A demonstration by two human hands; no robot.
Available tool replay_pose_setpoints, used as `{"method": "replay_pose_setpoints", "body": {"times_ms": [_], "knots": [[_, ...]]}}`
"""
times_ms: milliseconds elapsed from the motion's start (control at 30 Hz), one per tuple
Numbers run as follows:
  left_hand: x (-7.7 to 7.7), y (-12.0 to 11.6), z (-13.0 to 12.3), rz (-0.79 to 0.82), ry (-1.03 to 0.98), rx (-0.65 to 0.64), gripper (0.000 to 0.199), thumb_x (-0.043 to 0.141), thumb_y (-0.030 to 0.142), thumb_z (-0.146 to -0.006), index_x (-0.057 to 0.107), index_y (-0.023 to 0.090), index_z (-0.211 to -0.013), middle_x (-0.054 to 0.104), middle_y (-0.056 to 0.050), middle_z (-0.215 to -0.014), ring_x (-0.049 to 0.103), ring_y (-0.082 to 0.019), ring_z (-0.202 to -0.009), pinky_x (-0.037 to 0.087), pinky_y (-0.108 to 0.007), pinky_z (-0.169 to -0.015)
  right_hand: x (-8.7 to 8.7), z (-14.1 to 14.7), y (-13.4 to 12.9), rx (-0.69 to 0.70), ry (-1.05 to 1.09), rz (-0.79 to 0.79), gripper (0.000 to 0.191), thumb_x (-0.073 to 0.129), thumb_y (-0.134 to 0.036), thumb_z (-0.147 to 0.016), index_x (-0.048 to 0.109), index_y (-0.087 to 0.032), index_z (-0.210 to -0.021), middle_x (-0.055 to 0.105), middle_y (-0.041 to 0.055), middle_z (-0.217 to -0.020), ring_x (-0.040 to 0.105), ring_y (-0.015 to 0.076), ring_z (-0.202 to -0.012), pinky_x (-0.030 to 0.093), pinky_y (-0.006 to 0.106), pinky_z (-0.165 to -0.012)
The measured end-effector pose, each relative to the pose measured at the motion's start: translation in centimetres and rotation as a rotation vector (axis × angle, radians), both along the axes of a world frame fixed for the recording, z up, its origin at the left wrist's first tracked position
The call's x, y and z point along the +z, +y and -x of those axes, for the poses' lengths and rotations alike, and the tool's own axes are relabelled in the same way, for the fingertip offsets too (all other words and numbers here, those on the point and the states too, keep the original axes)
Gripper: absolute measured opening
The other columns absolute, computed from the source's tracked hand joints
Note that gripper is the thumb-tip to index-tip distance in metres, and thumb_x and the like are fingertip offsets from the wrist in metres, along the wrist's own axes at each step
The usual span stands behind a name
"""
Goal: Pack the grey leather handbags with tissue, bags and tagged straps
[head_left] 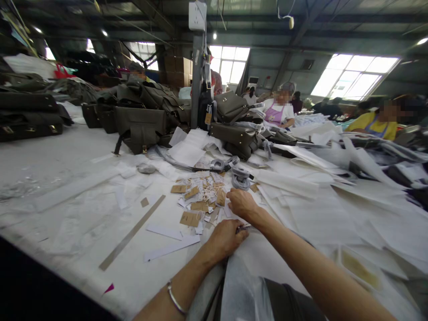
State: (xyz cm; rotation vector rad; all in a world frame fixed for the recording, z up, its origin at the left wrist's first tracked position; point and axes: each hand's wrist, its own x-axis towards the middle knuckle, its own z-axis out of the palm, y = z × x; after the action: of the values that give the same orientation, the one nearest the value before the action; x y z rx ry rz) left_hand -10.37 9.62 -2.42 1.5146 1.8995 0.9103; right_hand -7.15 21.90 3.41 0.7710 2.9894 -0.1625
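Observation:
Brown and white hang tags (pixel 199 206) with white strings lie in a loose heap on the white table. At the right edge of the heap is my right hand (pixel 243 204), its fingers curled down among the tags; what they pinch is hidden. Closer to me, my left hand (pixel 225 236) is closed on a small part I cannot make out, at the top of the dark bag (pixel 284 301). That bag lies under my forearms, partly covered by a translucent wrapping sheet (pixel 245 285).
Dark handbags (pixel 140 122) are piled at the back left, with another bag (pixel 234 138) beside the post (pixel 196 80). Coiled wrapped straps (pixel 240 178) lie behind the tags. White foam sheets (pixel 334 214) cover the right side. Co-workers (pixel 278 109) are across the table.

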Motion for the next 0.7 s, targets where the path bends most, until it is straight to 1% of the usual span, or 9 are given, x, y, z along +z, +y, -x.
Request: {"method": "replay_pose_setpoints", "body": {"times_ms": [67, 133, 233, 333, 433, 500, 567, 633, 700], "knots": [[0.0, -0.1, 0.0, -0.015, -0.007, -0.007, 0.029, 0.049, 0.034, -0.088, 0.07, 0.018, -0.1, 0.073, -0.008, -0.103, 0.066, -0.024, -0.093, 0.045, -0.031, -0.079, -1.4, 1.5, 0.2, -0.02, 0.019, 0.039, 0.019, 0.054, -0.01, -0.082, 0.071, -0.014, -0.091, 0.069, 0.0171, -0.105, 0.066, 0.029, -0.1, 0.047, 0.035, -0.08], [0.1, -0.2, 0.0, -0.016, -0.015, -0.011, 0.03, 0.049, 0.036, -0.088, 0.07, 0.018, -0.102, 0.073, -0.008, -0.104, 0.066, -0.025, -0.095, 0.046, -0.031, -0.08, -2.2, 2.2, 0.7, -0.051, 0.071, 0.092, 0.017, 0.054, -0.01, -0.081, 0.069, -0.015, -0.085, 0.07, 0.0164, -0.102, 0.065, 0.0295, -0.099, 0.047, 0.036, -0.08], [0.4, -0.3, 0.0, -0.017, 0.007, 0.043, 0.032, 0.05, 0.041, -0.09, 0.071, 0.018, -0.098, 0.073, -0.009, -0.098, 0.066, -0.026, -0.091, 0.047, -0.033, -0.079, -2.0, 2.1, 1.9, -0.138, 0.195, 0.198, 0.011, 0.055, -0.013, -0.079, 0.066, -0.015, -0.08, 0.07, 0.0146, -0.098, 0.066, 0.0279, -0.096, 0.047, 0.034, -0.077], [0.9, -0.3, 0.5, -0.122, 0.071, 0.2, 0.026, 0.051, 0.036, -0.091, 0.07, 0.019, -0.095, 0.071, -0.009, -0.096, 0.065, -0.025, -0.09, 0.046, -0.034, -0.082, -0.2, 1.1, 3.2, -0.228, 0.311, 0.378, 0.014, 0.048, -0.021, -0.082, 0.06, -0.015, -0.082, 0.07, 0.0122, -0.089, 0.068, 0.0216, -0.077, 0.048, 0.029, -0.061], [1.6, -0.3, 1.5, -0.391, 0.025, 0.384, 0.021, 0.049, 0.027, -0.092, 0.067, 0.019, -0.098, 0.068, -0.007, -0.097, 0.062, -0.021, -0.093, 0.046, -0.032, -0.084, 2.5, -0.7, 3.7, -0.241, 0.377, 0.573, 0.014, 0.044, -0.028, -0.082, 0.053, -0.018, -0.082, 0.069, 0.0076, -0.083, 0.063, 0.0145, -0.06, 0.045, 0.024, -0.049], [2.1, -0.5, 2.3, -0.586, -0.06, 0.443, 0.02, 0.052, 0.025, -0.091, 0.064, 0.019, -0.106, 0.065, -0.008, -0.105, 0.06, -0.021, -0.1, 0.046, -0.032, -0.087, 4.2, -1.9, 3.2, -0.217, 0.395, 0.71, 0.012, 0.05, -0.031, -0.078, 0.051, -0.019, -0.079, 0.066, 0.0023, -0.072, 0.057, 0.0111, -0.051, 0.042, 0.022, -0.045], [2.6, -0.7, 3.0, -0.689, -0.167, 0.393, 0.031, 0.056, 0.026, -0.088, 0.06, 0.02, -0.118, 0.061, -0.009, -0.119, 0.055, -0.022, -0.113, 0.043, -0.035, -0.096, 5.5, -2.9, 2.1, -0.177, 0.392, 0.897, 0.017, 0.059, -0.035, -0.073, 0.051, -0.02, -0.076, 0.058, -0.0029, -0.059, 0.047, 0.008, -0.043, 0.035, 0.02, -0.039], [3.0, -1.0, 3.3, -0.689, -0.296, 0.26, 0.04, 0.061, 0.029, -0.087, 0.056, 0.021, -0.126, 0.058, -0.009, -0.129, 0.05, -0.024, -0.122, 0.038, -0.037, -0.104, 6.4, -3.5, 0.8, -0.13, 0.368, 1.051, 0.023, 0.066, -0.038, -0.071, 0.054, -0.019, -0.075, 0.054, -0.0052, -0.054, 0.039, 0.0053, -0.038, 0.027, 0.018, -0.035], [3.2, -1.2, 3.2, -0.624, -0.424, 0.097, 0.037, 0.062, 0.035, -0.087, 0.061, 0.02, -0.121, 0.062, -0.007, -0.124, 0.052, -0.025, -0.12, 0.035, -0.038, -0.106, 7.1, -3.8, -0.6, -0.102, 0.331, 1.082, 0.026, 0.069, -0.041, -0.072, 0.058, -0.017, -0.076, 0.054, -0.005, -0.052, 0.035, 0.004, -0.036, 0.022, 0.017, -0.033]]}}
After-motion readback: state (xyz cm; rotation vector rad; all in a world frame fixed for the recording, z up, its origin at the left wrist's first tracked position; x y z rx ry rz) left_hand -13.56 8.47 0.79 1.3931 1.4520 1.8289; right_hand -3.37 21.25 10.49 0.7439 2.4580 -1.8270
